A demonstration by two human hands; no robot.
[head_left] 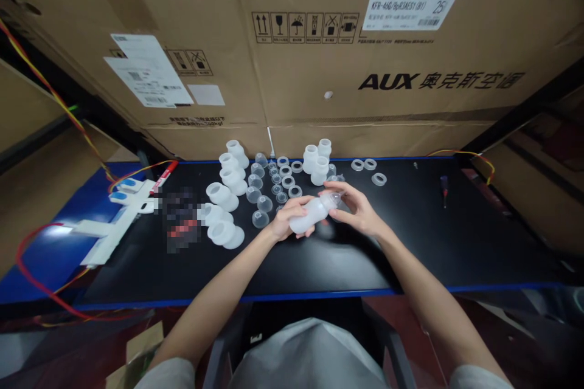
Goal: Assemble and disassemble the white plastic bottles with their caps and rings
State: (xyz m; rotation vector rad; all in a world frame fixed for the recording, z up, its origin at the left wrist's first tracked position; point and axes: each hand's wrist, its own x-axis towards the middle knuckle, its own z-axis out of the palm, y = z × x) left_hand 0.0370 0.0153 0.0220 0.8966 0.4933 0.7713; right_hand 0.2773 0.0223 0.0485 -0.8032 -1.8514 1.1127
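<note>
Bottle (pixel 305 220): between your hands, your left hand (pixel 285 219) gripping it, your right hand's (pixel 358 211) fingers at its clear top (pixel 331 200).
Carton (pixel 296 88): beyond both, reads "AUX", "KFR-46G".
Tabletop (pixel 410 243): blue edge (pixel 296 298) nearer you; black surface stretches right, past the screwdriver (pixel 444 187).

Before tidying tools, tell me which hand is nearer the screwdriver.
Right. The right hand is left of the screwdriver; the left hand, holding the white bottle, is farther left.

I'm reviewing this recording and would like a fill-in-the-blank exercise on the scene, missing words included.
With the right hand at its clear top, the white bottle is held in the ____.
The largest Latin letters on the cardboard box read ____.
The tabletop is coloured ____.

Missing words: left hand; AUX; black.
</note>
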